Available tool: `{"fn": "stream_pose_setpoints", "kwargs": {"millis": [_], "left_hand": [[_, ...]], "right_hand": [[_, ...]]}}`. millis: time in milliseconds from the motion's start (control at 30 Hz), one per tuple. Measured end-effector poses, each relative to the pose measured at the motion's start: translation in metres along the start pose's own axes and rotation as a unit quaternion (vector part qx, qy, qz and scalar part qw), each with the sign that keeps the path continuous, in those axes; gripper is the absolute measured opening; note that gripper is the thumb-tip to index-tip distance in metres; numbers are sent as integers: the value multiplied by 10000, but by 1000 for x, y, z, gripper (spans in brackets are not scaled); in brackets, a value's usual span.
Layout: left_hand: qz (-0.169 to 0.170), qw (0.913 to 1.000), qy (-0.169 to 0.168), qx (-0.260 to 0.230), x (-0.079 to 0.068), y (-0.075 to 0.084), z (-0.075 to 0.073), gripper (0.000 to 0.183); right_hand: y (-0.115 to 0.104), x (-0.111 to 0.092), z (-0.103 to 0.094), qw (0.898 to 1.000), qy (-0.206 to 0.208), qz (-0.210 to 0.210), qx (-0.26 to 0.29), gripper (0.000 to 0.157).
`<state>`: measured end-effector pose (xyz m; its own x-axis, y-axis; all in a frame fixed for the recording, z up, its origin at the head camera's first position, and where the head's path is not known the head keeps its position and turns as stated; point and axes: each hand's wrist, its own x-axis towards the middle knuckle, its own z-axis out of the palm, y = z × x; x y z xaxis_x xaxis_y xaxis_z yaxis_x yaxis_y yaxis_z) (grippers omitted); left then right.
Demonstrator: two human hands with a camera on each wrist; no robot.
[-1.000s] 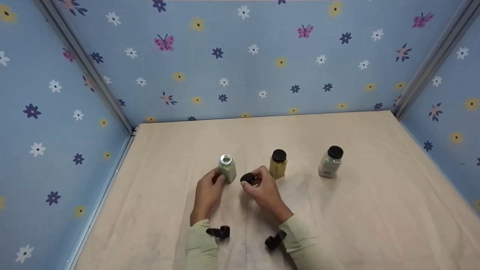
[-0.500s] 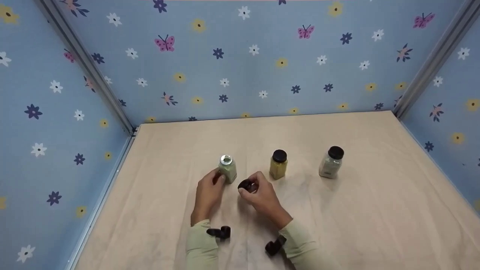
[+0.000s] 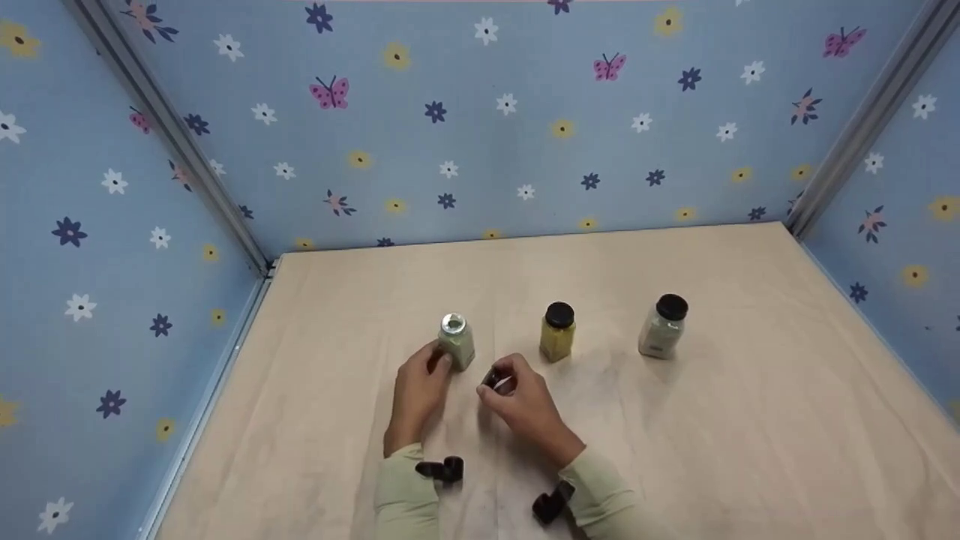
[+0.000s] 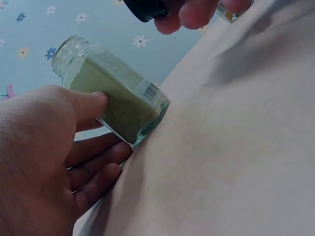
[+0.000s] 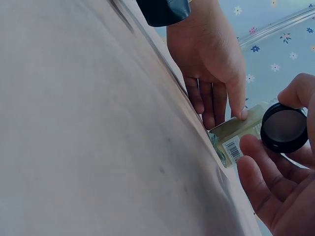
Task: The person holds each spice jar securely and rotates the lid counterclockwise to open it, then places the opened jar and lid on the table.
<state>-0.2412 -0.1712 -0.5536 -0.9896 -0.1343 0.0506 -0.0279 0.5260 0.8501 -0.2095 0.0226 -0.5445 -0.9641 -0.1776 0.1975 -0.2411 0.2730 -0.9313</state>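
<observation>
A square glass spice jar (image 4: 115,91) of green powder stands uncapped on the table, its threaded mouth showing. My left hand (image 3: 418,390) holds it low down, thumb on one face and fingers behind. Just right of the jar, my right hand (image 3: 525,394) pinches a round black cap (image 5: 284,129) between thumb and fingers. The cap is tilted, with its hollow underside facing the right wrist camera. In the left wrist view the same cap (image 4: 146,9) shows at the top edge, apart from the jar's mouth.
A black-capped jar of yellow powder (image 3: 557,339) stands just beyond my right hand. Farther right is another black-capped jar with pale contents (image 3: 661,334). Flowered blue panels (image 3: 495,150) wall the back and sides of the cloth-covered table (image 3: 750,420).
My right hand has drawn the cap a little toward me, away from the yellow jar, and tipped it on edge. My left hand stays on the green jar.
</observation>
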Motion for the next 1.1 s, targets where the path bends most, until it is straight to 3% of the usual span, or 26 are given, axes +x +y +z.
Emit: {"fn": "stream_pose_setpoints", "kwargs": {"millis": [733,1100], "left_hand": [[-114,9999,-65,11,0,-1,0,43],[0,10000,-68,-69,2,-1,0,42]], "right_hand": [[0,-6,3,9982,-530,-82,265,36],[1,-4,2,9974,-595,-347,-226,38]]}}
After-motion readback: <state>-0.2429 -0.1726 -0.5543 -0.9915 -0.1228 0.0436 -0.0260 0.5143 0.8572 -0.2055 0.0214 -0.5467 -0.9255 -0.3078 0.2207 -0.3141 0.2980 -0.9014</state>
